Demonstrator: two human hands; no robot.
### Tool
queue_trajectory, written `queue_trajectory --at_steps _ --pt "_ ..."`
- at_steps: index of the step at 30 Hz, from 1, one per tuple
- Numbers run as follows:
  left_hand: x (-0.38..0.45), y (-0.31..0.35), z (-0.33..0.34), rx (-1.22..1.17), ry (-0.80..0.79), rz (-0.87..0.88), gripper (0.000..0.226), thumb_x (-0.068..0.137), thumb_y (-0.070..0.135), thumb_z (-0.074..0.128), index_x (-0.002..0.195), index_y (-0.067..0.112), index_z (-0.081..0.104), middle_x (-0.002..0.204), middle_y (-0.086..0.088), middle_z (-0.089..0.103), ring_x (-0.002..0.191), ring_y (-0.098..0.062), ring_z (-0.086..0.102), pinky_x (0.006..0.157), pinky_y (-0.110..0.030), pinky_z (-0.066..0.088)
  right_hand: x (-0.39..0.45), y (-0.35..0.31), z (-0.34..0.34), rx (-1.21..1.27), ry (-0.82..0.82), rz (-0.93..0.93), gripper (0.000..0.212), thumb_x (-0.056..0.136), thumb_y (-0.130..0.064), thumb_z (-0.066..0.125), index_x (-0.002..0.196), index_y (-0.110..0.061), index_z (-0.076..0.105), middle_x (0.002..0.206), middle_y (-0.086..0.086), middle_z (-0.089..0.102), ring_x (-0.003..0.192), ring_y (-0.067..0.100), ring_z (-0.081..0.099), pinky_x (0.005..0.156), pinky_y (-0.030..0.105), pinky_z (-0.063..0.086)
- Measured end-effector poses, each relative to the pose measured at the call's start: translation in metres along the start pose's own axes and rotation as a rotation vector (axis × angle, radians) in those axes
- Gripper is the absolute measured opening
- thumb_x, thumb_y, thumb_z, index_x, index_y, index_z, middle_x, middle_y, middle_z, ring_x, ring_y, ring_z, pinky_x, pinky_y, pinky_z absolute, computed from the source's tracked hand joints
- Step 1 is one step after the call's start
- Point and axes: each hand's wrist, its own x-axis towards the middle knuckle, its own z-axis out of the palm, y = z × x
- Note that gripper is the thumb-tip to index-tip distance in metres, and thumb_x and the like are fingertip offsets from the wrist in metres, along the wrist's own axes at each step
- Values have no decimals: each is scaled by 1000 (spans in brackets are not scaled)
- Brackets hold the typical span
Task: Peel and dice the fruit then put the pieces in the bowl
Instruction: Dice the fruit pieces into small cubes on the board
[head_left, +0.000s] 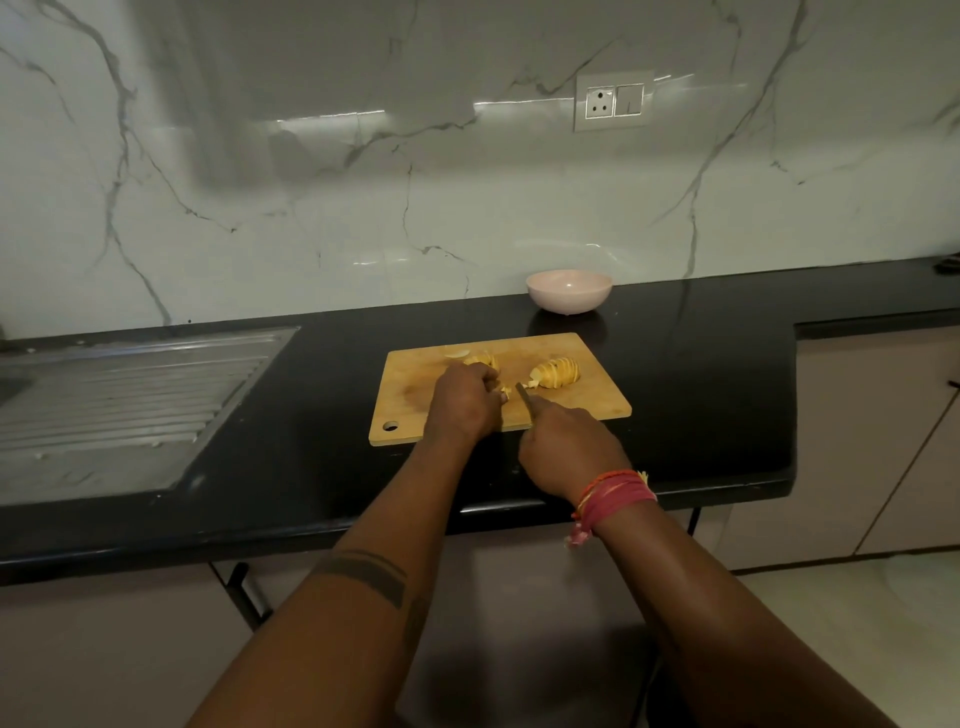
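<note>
Head view: L hand (464, 399) curled over small fruit piece (505, 391) on cutting board (415, 387); R hand (566, 447) clamped on knife (525, 400), blade just right of L fingertips, pointing away from body; sliced half (556, 372) farther right, another (480, 358) behind L hand; bowl (569, 291) beyond board, looks empty.

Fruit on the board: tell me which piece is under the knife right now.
The small piece between the hands, held by the left hand beside the knife. The sliced half and the far pieces lie untouched.
</note>
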Motion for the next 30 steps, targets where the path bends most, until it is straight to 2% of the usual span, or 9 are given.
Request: queue_trajectory --at_steps 4,8,12,17,20,24,27,30 --pt "4 1 -2 46 -22 41 25 92 25 74 115 16 76 114 -3 74 102 -17 67 89 -29 50 4 -10 3 -21 -25 5 65 94 -29 48 156 -28 29 93 3 61 84 21 61 70 35 49" --pt "3 -7 -6 66 27 10 14 94 21 71 106 17 78 105 -3 74 91 -16 66 85 -33 54 5 -20 8 -7 -45 -41 54 94 -28 48 147 -26 42 91 1 60 82 21 60 69 35 48" --pt "2 -18 -10 94 78 5 16 95 15 68 108 18 76 110 -2 72 95 -16 66 89 -35 56 6 -11 4 15 -3 -28 62 95 -26 47 155 -33 32 87 0 59 78 19 59 66 33 47" --pt "2 -17 -2 126 79 35 27 91 34 73 116 25 73 115 -1 68 99 -18 64 91 -44 57 2 14 -10 -79 24 68 65 97 -29 44 157 -37 22 83 1 55 71 17 55 60 32 41" --pt "3 -13 0 181 65 64 33 92 40 72 122 30 71 121 -2 61 105 -22 60 92 -45 55 2 10 -6 -96 19 43 65 96 -28 45 157 -38 24 84 2 58 72 18 58 61 33 46" --pt "2 -17 0 153 62 61 31 92 40 72 121 29 72 121 -3 59 106 -22 58 92 -45 54 2 -2 0 -38 10 -48 60 97 -27 46 154 -38 31 87 2 62 75 18 60 66 35 53" --pt "1 -19 -1 122 57 50 29 92 39 72 119 28 72 123 -3 59 107 -22 58 95 -45 53 4 2 -2 -43 65 19 64 98 -29 45 157 -40 24 82 0 57 70 15 55 57 30 42" --pt "0 -17 0 168 56 69 31 94 37 69 123 27 71 124 -4 58 111 -23 55 97 -44 51 2 6 -3 -93 40 78 64 97 -28 46 157 -35 24 86 2 58 74 18 58 62 33 45"
